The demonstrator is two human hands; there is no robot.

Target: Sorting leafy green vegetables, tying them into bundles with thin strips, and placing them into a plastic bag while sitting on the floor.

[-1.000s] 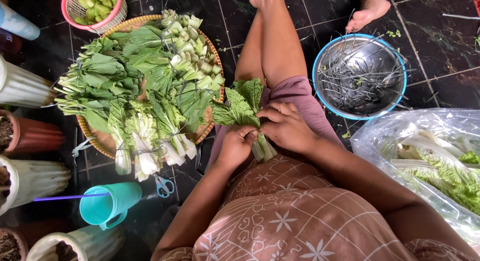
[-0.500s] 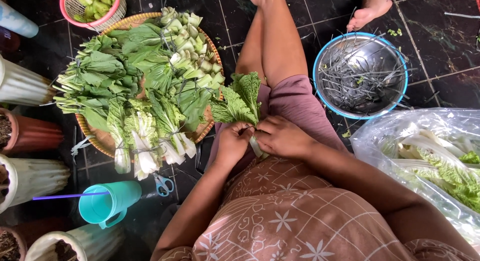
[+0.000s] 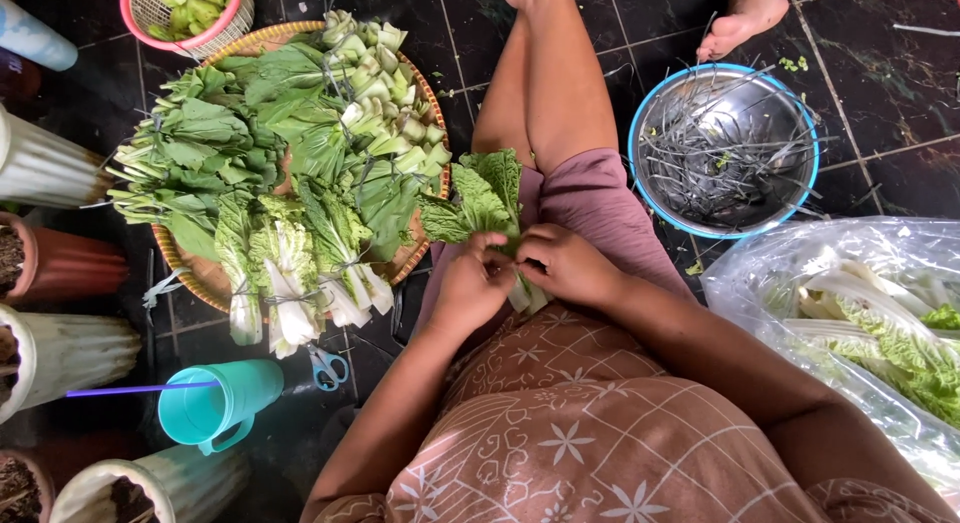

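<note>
Your floor is dark tile, and most of it around you is taken. The woven tray on your left is the largest thing, heaped with tied greens whose white stems point toward you; its near rim sits just beside your left knee. On your right a clear bag of loose greens lies against your right arm. Beyond it stands a steel bowl with a blue rim, holding thin dark ties, close to your right thigh. Bare tile shows mainly past the bowl, where another person's foot rests. Pots line the far left edge, with a teal cup and scissors on the floor just beside the tray's near rim.

Your bunch lies over your lap between the tray and the bowl. Its long axis runs up and slightly left: leaves point away from you, pale stems toward your body. Your left hand and right hand meet at the stem end, both grips closed on the bunch, fingertips touching.
</note>
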